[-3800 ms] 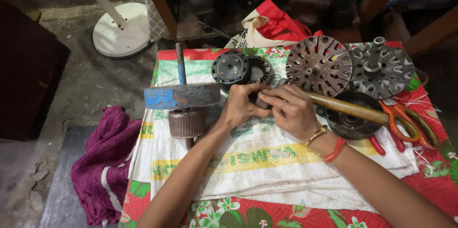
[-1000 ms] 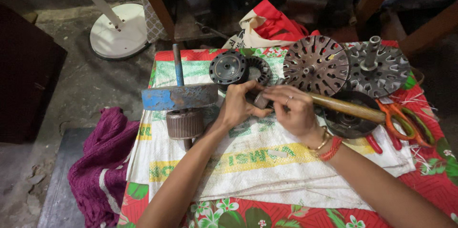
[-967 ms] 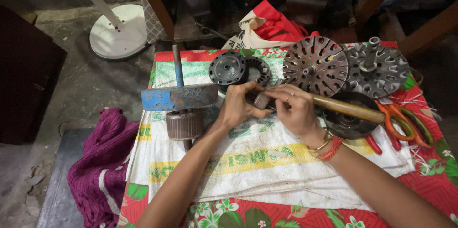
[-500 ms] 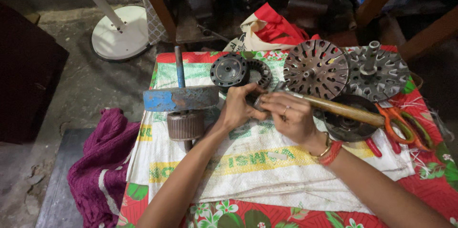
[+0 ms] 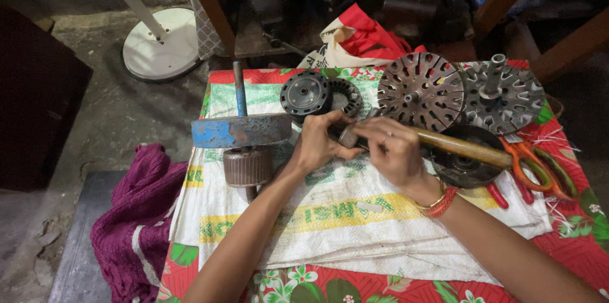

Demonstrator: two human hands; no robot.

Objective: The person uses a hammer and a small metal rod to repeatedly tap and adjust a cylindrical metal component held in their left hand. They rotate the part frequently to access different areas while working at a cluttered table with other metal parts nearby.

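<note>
1. A small grey metal part [image 5: 347, 136] sits between the two hands above the white woven sack [image 5: 355, 227], just in front of the black motor core [image 5: 306, 92]. Most of it is hidden by the hands, so its exact shape cannot be told.

2. The left hand [image 5: 315, 144] comes at the part from the person's left and wraps it; its fingers [image 5: 335, 122] curl over the top, pressed close together, with the thumb underneath.

3. The right hand [image 5: 392, 151] comes from the right. Its fingers [image 5: 366, 130] are bunched and pinch toward the same part, the tips touching or almost touching the left hand's. Whether they hold a separate small piece cannot be told.

4. The part's long axis seems to run left to right, roughly in line with the wooden handle [image 5: 462, 148] that lies behind the right hand and runs out toward the orange scissors [image 5: 539, 167]. Whether part and handle are joined is hidden by the right hand.

5. Both hands are equally near; the part lies in the gap between them, slightly nearer the left palm.

6. Around them on the table [image 5: 571, 239]: two slotted metal discs [image 5: 420, 90] behind the hands, a blue bar [image 5: 241, 130] over a ribbed rotor [image 5: 247, 166] to the left, and a purple cloth [image 5: 136, 220] hanging off the left edge.
</note>
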